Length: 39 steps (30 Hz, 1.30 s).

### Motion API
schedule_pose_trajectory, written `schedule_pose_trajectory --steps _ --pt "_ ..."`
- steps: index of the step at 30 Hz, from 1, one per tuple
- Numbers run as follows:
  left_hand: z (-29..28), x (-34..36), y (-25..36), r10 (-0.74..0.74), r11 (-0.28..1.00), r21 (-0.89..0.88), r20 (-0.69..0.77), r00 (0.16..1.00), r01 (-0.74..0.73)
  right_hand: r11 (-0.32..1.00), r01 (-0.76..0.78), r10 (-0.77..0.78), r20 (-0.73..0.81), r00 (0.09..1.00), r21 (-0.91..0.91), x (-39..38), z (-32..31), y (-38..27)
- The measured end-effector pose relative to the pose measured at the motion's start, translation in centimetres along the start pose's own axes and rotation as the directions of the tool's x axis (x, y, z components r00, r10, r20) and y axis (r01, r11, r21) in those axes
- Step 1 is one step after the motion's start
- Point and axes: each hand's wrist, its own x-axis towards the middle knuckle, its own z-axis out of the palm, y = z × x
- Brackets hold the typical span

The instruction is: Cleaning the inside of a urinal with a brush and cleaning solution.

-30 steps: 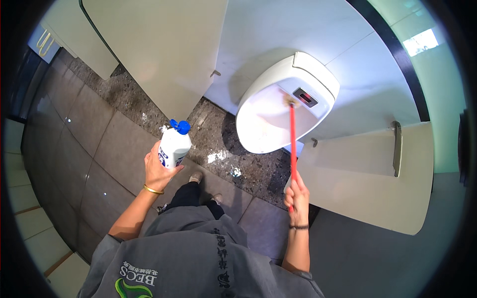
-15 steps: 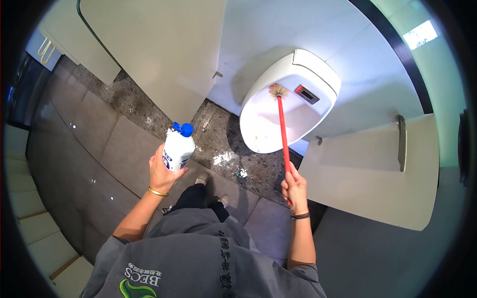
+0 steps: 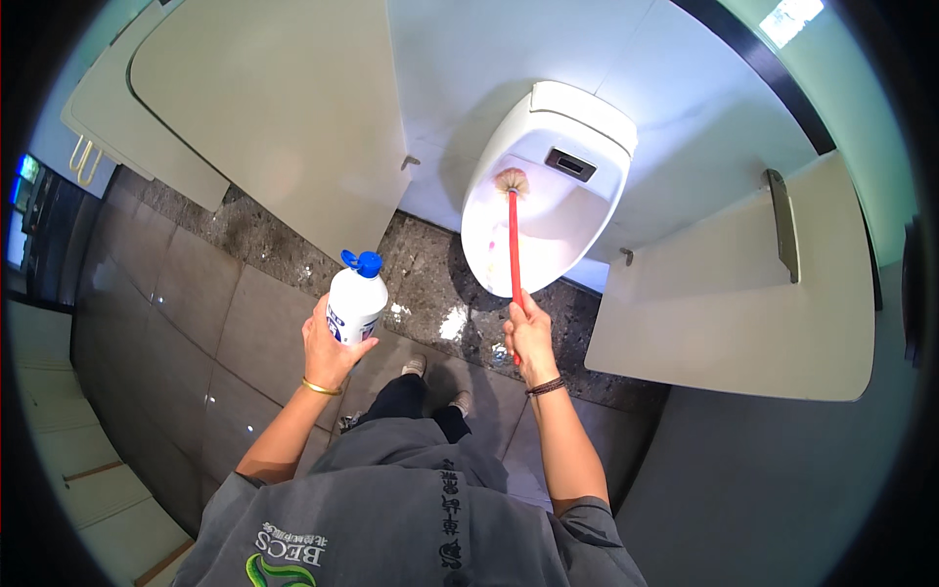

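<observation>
A white wall urinal [image 3: 577, 122] hangs ahead, with a dark sensor panel [image 3: 570, 164] in its upper inside. My right hand [image 3: 529, 338] is closed around the red handle of a toilet brush [image 3: 514, 235]. The brush's pale bristle head lies against the upper left inside of the bowl. Out to the left, my left hand [image 3: 331, 344] grips a white cleaner bottle [image 3: 357, 298], held upright. Its blue flip cap [image 3: 368, 263] is up. Some fingers are hidden behind the bottle.
Beige partition panels stand left [image 3: 284, 108] and right [image 3: 724, 323] of the urinal. A dark speckled stone strip [image 3: 421, 249] runs along the wall's foot, with grey floor tiles [image 3: 284, 313] beside it. My shoes [image 3: 415, 365] stand near that strip.
My right hand and the brush have shifted left, and the bristles have moved along the bowl's left inside. The view has turned slightly. The bottle is still in my left hand.
</observation>
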Motion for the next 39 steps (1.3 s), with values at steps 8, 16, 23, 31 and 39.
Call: schedule_pose_trajectory --steps 8,16,23,31,39 --pt "-0.5 -0.4 -0.6 -0.078 0.997 -0.007 0.047 0.996 0.079 0.954 0.124 -0.14 0.039 0.989 0.272 -1.8 3.4 -1.1" --pt "-0.8 0.0 -0.6 -0.064 0.996 -0.055 0.014 0.998 0.064 0.533 -0.278 0.0 0.329 0.944 0.799 2.5 -5.5 -3.9" --pt "-0.3 0.4 -0.3 -0.082 0.994 -0.068 0.054 0.995 0.086 0.709 -0.234 0.09 0.244 0.966 0.665 5.0 -4.1 -5.2" --pt "-0.9 0.7 -0.7 -0.108 0.99 -0.088 0.021 0.994 0.109 0.597 -0.266 -0.062 0.374 0.925 0.757 -2.1 -11.2 -5.3" --pt "0.1 2.0 0.8 -0.026 0.992 -0.118 0.084 0.996 0.036 0.776 -0.241 0.143 0.209 0.967 0.583 6.0 -6.6 -2.6"
